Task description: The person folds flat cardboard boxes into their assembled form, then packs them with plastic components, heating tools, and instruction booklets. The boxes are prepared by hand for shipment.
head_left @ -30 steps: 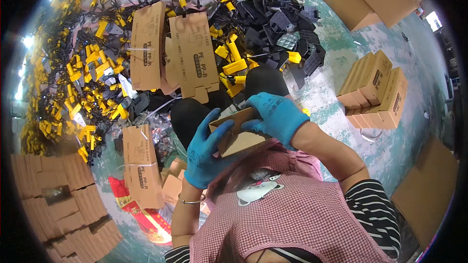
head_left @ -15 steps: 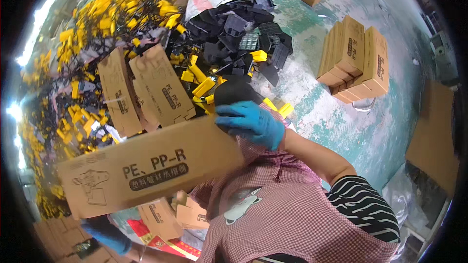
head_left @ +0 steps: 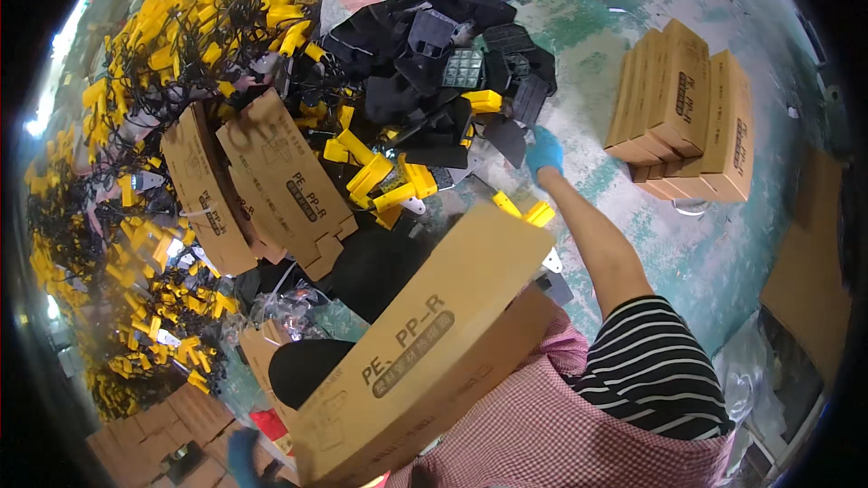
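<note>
A long closed cardboard carton [head_left: 425, 334] lies tilted across my lap, its printed side up. My right hand [head_left: 544, 154], in a blue glove, reaches away from it to the edge of the pile of black plastic parts [head_left: 407, 63]. It is right beside a flat dark plate [head_left: 504, 140]; its fingers do not show clearly, so whether it grips anything is uncertain. Low on the left, my left hand [head_left: 242, 454], also blue-gloved, is beside the carton's near end, apart from it in the picture. Its fingers are blurred and partly out of sight.
Yellow-handled tools with black cords [head_left: 163, 27] form a large heap on the left. Flattened cartons [head_left: 285, 181] lie over its edge. Packed cartons [head_left: 665, 108] are stacked on the green floor [head_left: 588, 63] at right. More cartons [head_left: 163, 425] lie lower left.
The carton has come down onto my lap and turned, its far end now up to the right. My right hand has let go of it and moved out to the black parts.
</note>
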`<state>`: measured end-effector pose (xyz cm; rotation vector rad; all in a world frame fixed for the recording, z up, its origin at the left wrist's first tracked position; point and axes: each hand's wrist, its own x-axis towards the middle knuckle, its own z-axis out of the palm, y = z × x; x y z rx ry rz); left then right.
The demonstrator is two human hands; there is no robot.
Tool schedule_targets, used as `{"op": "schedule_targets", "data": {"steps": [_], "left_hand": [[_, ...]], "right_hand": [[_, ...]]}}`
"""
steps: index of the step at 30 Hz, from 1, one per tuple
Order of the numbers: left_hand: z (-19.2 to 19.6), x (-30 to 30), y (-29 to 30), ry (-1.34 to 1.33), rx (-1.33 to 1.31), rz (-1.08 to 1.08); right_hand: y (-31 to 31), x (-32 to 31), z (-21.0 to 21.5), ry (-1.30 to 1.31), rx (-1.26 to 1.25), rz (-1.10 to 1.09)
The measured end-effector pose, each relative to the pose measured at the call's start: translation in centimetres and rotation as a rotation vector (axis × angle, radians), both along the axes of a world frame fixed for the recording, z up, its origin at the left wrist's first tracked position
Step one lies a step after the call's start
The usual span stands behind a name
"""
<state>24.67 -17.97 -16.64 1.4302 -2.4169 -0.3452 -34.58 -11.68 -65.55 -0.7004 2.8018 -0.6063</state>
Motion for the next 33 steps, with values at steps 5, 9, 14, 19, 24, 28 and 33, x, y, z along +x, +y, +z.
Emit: {"op": "schedule_targets", "data": {"steps": [5,9,14,19,24,28,33], "left_hand": [[2.3,-11.4,2.5,-0.464,0.431,-0.374],[0.1,-10.2,1.9,-0.355,0.604,-0.199],[-0.9,-3.1,-3.5,-0.065,0.893,-0.003],[-0.8,-11.5,-2.6,0.144,0.375,-0.033],[-5.3,-15.8,-0.2,-0.526,0.012,-0.345],[-7.4,-12.6,0.0,-0.508,-0.245,-0.484],[-9.2,-5.8,1.4,-0.524,-0.226,-0.373]], "right_hand": [[-3.0,-1.1,-3.2,-0.047,0.235,0.103],[-2.3,-2.1,-4.0,-0.079,0.465,0.002],[1.5,1.6,0.9,0.316,0.0,0.182],[6.1,2.8,13.2,-0.683,-0.94,-0.096],[4.5,6.5,27.7,-0.43,-1.155,0.192],[2.4,9.3,35.1,0.028,-0.931,0.418],[1.7,13.3,36.7,0.197,-0.818,0.635]]}}
